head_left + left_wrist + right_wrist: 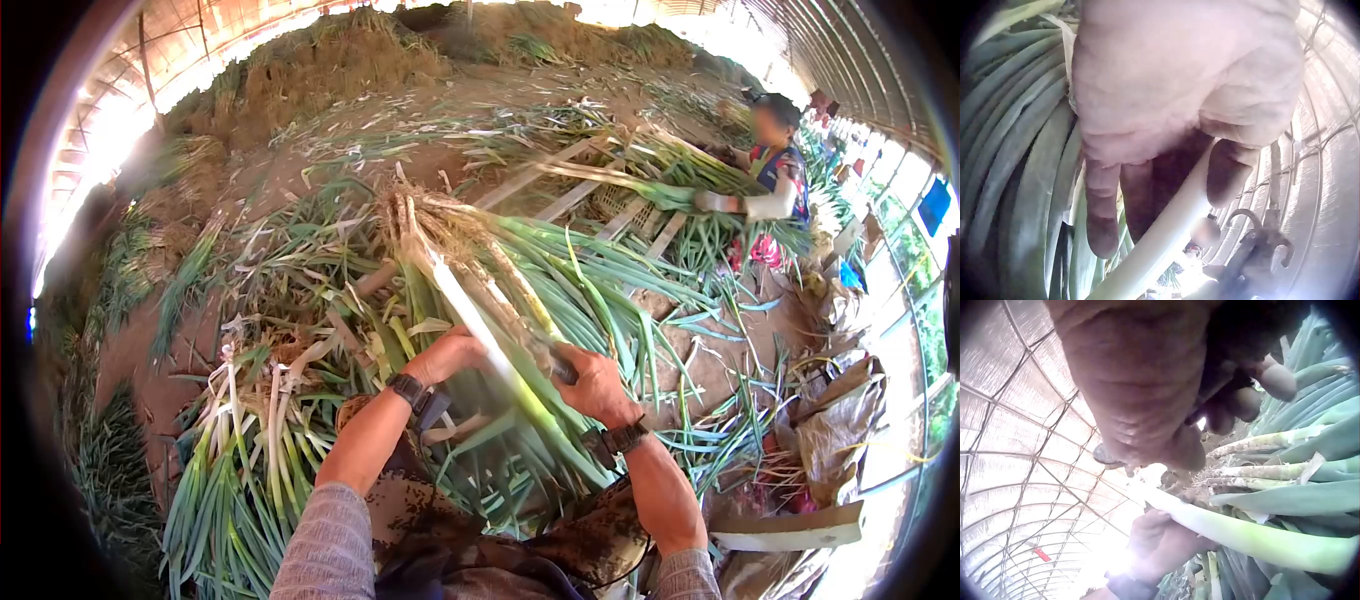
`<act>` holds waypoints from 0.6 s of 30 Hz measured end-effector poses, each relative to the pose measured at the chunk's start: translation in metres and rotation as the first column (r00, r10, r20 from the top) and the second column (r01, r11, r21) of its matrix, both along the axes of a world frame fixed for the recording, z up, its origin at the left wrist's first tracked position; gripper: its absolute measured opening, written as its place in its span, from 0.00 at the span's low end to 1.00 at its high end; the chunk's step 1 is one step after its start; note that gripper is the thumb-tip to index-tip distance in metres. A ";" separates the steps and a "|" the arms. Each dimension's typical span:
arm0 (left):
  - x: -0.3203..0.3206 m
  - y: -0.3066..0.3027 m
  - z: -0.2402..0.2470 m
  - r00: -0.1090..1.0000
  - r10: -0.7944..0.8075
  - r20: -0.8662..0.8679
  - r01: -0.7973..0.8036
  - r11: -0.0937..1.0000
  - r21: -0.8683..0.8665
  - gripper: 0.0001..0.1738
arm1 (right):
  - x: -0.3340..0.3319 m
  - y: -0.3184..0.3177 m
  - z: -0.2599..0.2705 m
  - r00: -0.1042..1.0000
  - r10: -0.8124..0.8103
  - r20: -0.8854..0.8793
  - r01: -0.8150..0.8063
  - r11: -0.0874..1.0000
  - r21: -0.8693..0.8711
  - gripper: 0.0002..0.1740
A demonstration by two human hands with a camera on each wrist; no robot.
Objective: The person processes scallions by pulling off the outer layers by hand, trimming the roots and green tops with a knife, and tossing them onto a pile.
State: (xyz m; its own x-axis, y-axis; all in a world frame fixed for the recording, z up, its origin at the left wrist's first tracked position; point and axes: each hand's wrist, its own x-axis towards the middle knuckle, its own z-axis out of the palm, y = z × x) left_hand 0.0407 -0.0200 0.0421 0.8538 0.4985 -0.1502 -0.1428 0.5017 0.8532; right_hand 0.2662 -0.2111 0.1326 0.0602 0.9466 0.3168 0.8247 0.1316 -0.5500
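My left hand (450, 355) holds a peeled green onion (470, 312) by its smooth white shank. In the left wrist view, thumb and fingers lie on opposite sides of the white stalk (1160, 247). Close beside its green part is my right hand (597, 383), with fingers curled in the right wrist view. A small dark object (564, 369) shows at the right hand's fingertips; I cannot tell whether it is held. Soil-covered green onions (520, 290) with brown roots lie heaped just beyond both hands.
Cleaned green onions (255, 440) lie at lower left. Another person (775, 170) at the right handles long onions over a slatted rack (610, 205). Loose leaves litter the dirt floor, and a large heap (300, 85) stands at the back. Crumpled sacking (840, 420) lies at the right.
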 end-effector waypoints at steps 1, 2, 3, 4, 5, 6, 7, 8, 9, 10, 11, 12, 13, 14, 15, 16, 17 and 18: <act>-0.002 0.001 0.000 1.000 0.018 -0.008 -0.018 1.000 0.018 0.17 | 0.001 0.002 -0.002 1.000 0.010 0.001 -0.010 1.000 0.003 0.23; -0.004 0.001 0.000 0.999 0.034 -0.018 -0.033 0.999 0.033 0.17 | 0.001 0.002 -0.007 1.000 0.014 0.017 -0.013 0.999 -0.037 0.22; -0.006 -0.001 -0.002 0.999 0.044 -0.031 -0.043 0.998 0.046 0.18 | 0.002 0.000 -0.013 0.999 0.013 0.030 -0.011 0.997 -0.079 0.22; -0.010 0.003 0.001 1.000 0.016 -0.022 -0.016 1.000 0.023 0.17 | 0.005 -0.002 -0.016 0.999 -0.038 0.020 0.041 0.988 -0.150 0.21; -0.014 0.006 0.002 1.000 0.006 -0.026 -0.006 1.000 0.023 0.17 | 0.012 -0.005 -0.019 0.999 -0.048 0.016 0.050 0.987 -0.150 0.21; -0.017 0.012 -0.003 0.994 0.105 0.021 -0.106 0.993 0.047 0.18 | 0.020 -0.008 -0.022 0.998 -0.063 -0.005 0.061 0.982 -0.181 0.21; -0.020 0.016 -0.001 0.977 0.202 0.072 -0.207 0.976 0.065 0.19 | 0.025 -0.012 -0.019 0.997 -0.078 -0.025 0.071 0.975 -0.211 0.22; -0.025 0.022 0.001 0.935 0.315 0.164 -0.325 0.945 0.044 0.18 | 0.029 -0.018 -0.017 0.993 -0.120 -0.016 0.113 0.962 -0.249 0.20; -0.028 0.026 0.011 0.872 0.421 0.249 -0.437 0.899 0.011 0.18 | 0.037 -0.021 -0.023 0.992 -0.127 -0.020 0.118 0.961 -0.249 0.20; -0.029 0.026 0.031 0.803 0.488 0.343 -0.494 0.866 -0.075 0.18 | 0.048 -0.025 -0.034 0.991 -0.129 0.034 0.133 0.944 -0.304 0.20; -0.032 0.022 0.054 0.718 0.554 0.421 -0.538 0.826 -0.168 0.18 | 0.056 -0.032 -0.042 0.988 -0.126 0.086 0.149 0.921 -0.359 0.20; -0.031 0.013 0.069 0.584 0.674 0.453 -0.653 0.721 -0.233 0.20 | 0.062 -0.038 -0.041 0.988 -0.121 0.093 0.148 0.909 -0.390 0.20; -0.030 0.025 0.053 0.568 0.761 0.313 -0.698 0.647 -0.308 0.21 | 0.062 -0.041 -0.032 0.985 -0.140 0.102 0.171 0.873 -0.458 0.20; -0.022 0.029 0.006 0.634 0.721 0.281 -0.662 0.693 -0.285 0.19 | 0.067 -0.043 -0.040 0.984 -0.136 0.116 0.175 0.872 -0.458 0.22; -0.020 0.021 -0.033 0.696 0.673 0.252 -0.623 0.740 -0.255 0.18 | 0.073 -0.043 -0.048 0.983 -0.135 0.127 0.178 0.875 -0.450 0.24; -0.010 -0.016 -0.020 0.733 0.674 0.091 -0.632 0.725 -0.274 0.15 | 0.076 -0.044 -0.048 0.983 -0.139 0.121 0.178 0.881 -0.438 0.24; -0.003 -0.031 -0.026 0.650 0.758 0.058 -0.715 0.636 -0.290 0.15 | 0.077 -0.046 -0.049 0.986 -0.121 0.112 0.159 0.874 -0.458 0.23; -0.007 -0.031 -0.025 0.598 0.802 0.017 -0.773 0.582 -0.253 0.15 | 0.076 -0.048 -0.051 0.989 -0.106 0.101 0.141 0.866 -0.480 0.22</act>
State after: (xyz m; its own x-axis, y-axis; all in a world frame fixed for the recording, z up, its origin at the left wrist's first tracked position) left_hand 0.0340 -0.0511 0.0167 0.1570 0.9537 -0.2566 -0.6548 0.2950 0.6959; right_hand 0.3425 -0.2592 0.0818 0.1819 0.9682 -0.1718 0.8547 -0.2421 -0.4593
